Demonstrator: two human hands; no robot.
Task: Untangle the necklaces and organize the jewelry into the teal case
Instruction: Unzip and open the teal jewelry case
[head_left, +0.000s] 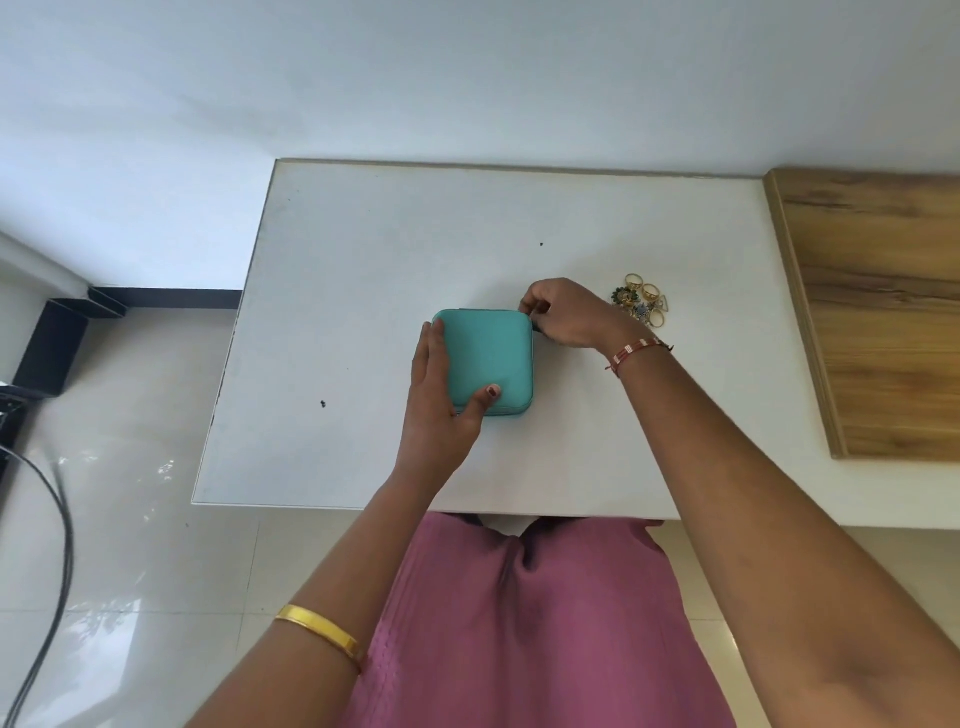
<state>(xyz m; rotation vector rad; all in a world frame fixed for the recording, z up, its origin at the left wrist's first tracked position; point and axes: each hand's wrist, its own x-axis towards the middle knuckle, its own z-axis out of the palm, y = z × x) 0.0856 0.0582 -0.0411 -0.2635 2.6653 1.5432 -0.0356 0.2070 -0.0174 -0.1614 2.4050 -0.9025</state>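
Steadying the shut teal case (491, 358) at frame centre, the left hand (441, 395) is pressing flat while the right hand (563, 312) is pinching its zipper pull, so unzipping is the likely step; jewelry (643, 304) is lying just right.

We see the teal case (491, 358) with a smooth, matt skin that looks like faux leather, and a fine seam round its lower edge. Under the case, the white table (363, 260) has a smooth, dull laminate-like top with a few dark specks. Right of the case lies a small heap of jewelry (643, 301), shiny gold-coloured metal with tiny coloured stones. Farther right of the case we see a wooden board (878, 306), brown-grained and matt. Left of the case and below the table, glossy floor tiles (130, 467) mirror the light. Nearer us than the case hangs purple cloth (519, 623), soft and unshiny, with stitched lines.
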